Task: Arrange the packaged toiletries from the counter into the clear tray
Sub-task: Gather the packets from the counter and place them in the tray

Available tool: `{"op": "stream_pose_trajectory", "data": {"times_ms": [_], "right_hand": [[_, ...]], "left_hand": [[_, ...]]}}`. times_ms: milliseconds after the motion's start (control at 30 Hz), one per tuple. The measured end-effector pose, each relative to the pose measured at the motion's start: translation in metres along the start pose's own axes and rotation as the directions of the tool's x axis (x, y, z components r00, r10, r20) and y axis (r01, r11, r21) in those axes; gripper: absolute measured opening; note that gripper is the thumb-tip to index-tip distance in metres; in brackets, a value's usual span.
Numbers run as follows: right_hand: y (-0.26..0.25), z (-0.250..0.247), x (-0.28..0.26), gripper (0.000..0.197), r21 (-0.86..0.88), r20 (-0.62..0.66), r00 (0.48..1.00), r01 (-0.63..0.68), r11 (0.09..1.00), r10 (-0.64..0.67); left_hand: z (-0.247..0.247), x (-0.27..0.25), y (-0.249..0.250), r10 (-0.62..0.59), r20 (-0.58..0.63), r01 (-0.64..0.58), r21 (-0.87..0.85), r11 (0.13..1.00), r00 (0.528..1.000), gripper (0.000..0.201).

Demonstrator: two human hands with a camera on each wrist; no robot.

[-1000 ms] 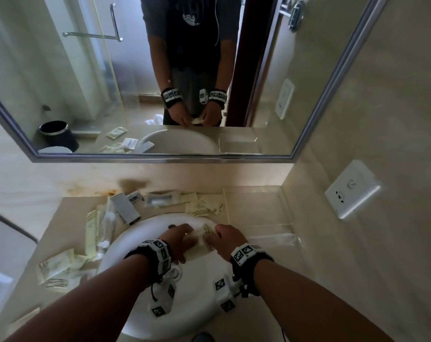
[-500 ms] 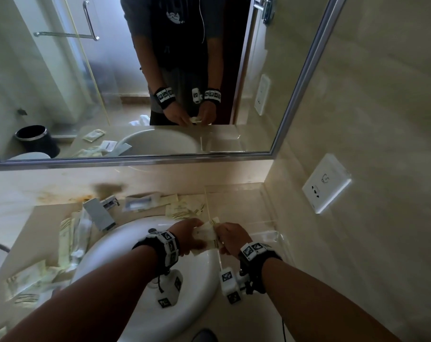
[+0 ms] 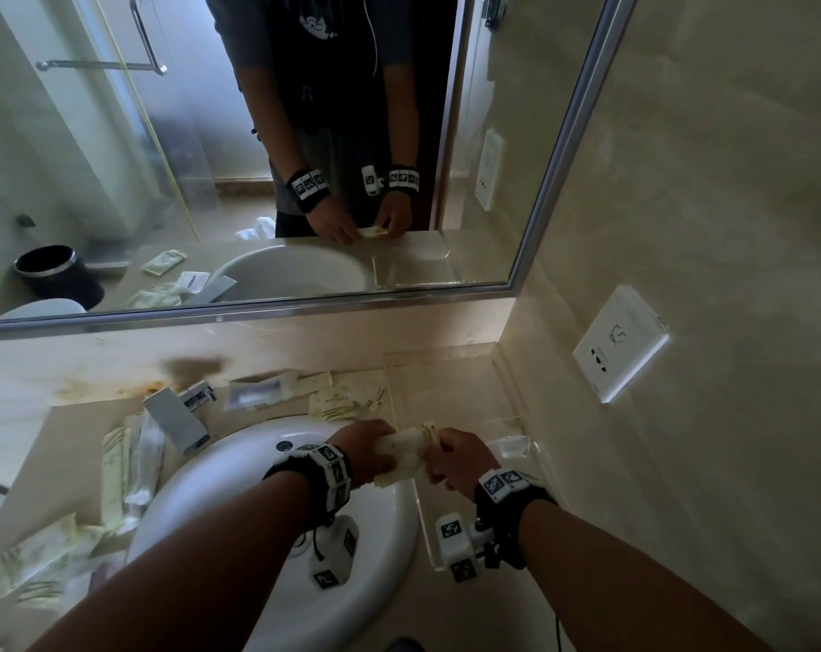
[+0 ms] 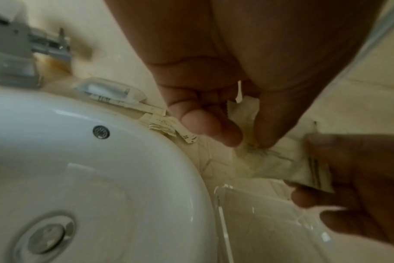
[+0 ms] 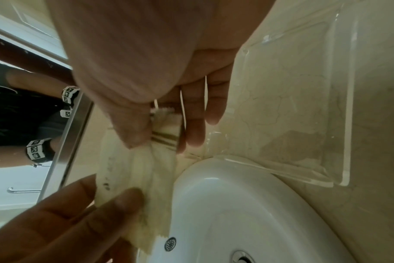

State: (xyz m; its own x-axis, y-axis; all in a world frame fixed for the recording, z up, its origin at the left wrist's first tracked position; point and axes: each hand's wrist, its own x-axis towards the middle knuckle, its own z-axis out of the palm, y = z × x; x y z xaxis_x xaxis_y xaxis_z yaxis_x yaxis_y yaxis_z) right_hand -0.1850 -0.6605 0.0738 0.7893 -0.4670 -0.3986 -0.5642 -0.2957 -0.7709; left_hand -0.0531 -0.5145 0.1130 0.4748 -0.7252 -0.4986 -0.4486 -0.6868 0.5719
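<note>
Both hands, left hand (image 3: 366,447) and right hand (image 3: 460,458), pinch a pale cream plastic sachet bundle (image 3: 411,451) beside the clear acrylic tray (image 3: 517,418). A loose pinch could drop sachets into the round white basin (image 3: 239,505).

A white round basin (image 3: 239,510) sits below and left of the hands, its metal drain plug (image 4: 45,238) and small overflow hole (image 4: 101,132) showing. Up-left of the hands stands a square chrome faucet (image 3: 176,418). Beyond the hands hangs a framed mirror (image 3: 559,148) — reflected in it, what looks like a black bin (image 3: 56,275). Right of the hands, a white wall socket (image 3: 618,343) — on beige tile.
</note>
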Motion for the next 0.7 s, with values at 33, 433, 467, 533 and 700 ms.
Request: {"op": "stream_pose_trajectory", "data": {"times_ms": [33, 433, 467, 533, 700], "right_hand": [[0.003, -0.002, 0.002, 0.031, -0.023, -0.024, 1.0, 0.011, 1.0, -0.011], [0.011, -0.016, 0.007, 0.039, -0.181, -0.154, 0.988, -0.012, 0.983, -0.017], [0.014, -0.017, 0.006, 0.04, -0.176, -0.154, 0.988, -0.014, 0.984, -0.013], [0.019, -0.019, 0.005, 0.041, -0.171, -0.156, 0.988, -0.022, 0.985, -0.005], [0.025, -0.02, 0.006, 0.048, -0.096, -0.175, 0.984, -0.05, 0.994, 0.033]], "left_hand": [[0.001, 0.0, 0.003, 0.011, 0.014, -0.011, 0.06, 0.998, 1.0, 0.034], [0.015, 0.015, 0.018, -0.036, 0.115, 0.05, -0.122, 0.991, 0.993, 0.043], [0.016, 0.016, 0.019, -0.042, 0.141, 0.066, -0.172, 0.983, 0.989, 0.042], [0.019, 0.017, 0.02, -0.043, 0.158, 0.082, -0.252, 0.964, 0.987, 0.043], [0.024, 0.021, 0.026, -0.025, 0.19, 0.049, -0.122, 0.991, 0.981, 0.052]]}}
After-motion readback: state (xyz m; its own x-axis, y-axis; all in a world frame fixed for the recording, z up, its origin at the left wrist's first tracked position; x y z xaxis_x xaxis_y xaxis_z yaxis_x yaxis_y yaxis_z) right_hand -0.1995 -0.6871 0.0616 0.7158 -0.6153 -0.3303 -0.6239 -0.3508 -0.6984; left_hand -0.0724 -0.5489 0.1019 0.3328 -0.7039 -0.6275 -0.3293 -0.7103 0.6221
